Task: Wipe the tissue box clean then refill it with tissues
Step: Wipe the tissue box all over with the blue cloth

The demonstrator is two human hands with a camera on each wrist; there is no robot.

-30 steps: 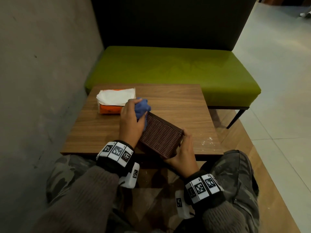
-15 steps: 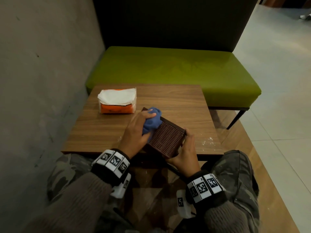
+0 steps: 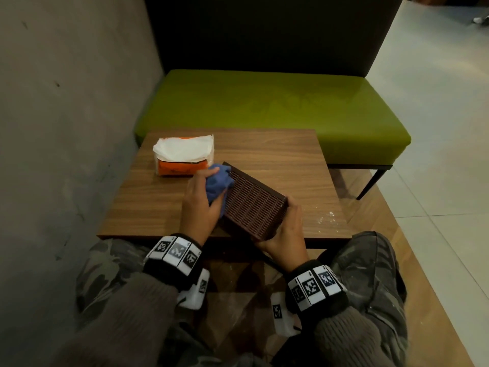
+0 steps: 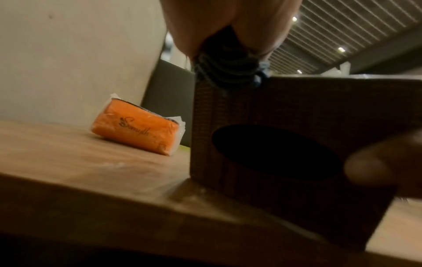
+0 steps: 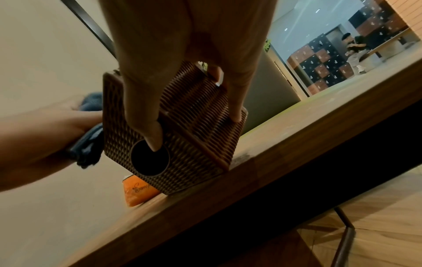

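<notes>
Two hands are working: my right grip is clasping the dark brown woven tissue box's near end, while my left grip is pressing a crumpled blue cloth against its far end.

Tissue pack, orange wrapper, lying on the counter: cursive script in dark ink on the side face, reading roughly "Smyth" or "Smooth", exact spelling unclear; small square mark near the lower corner, illegible. Same script partly visible in the right wrist view, cut off by the tissue box.

Wrist bands, both wrists: square black-and-white coded markers, no readable characters.

White wrist units: one small black coded marker each, unreadable.

Lockers, background: white marks on doors, too small to read.
</notes>
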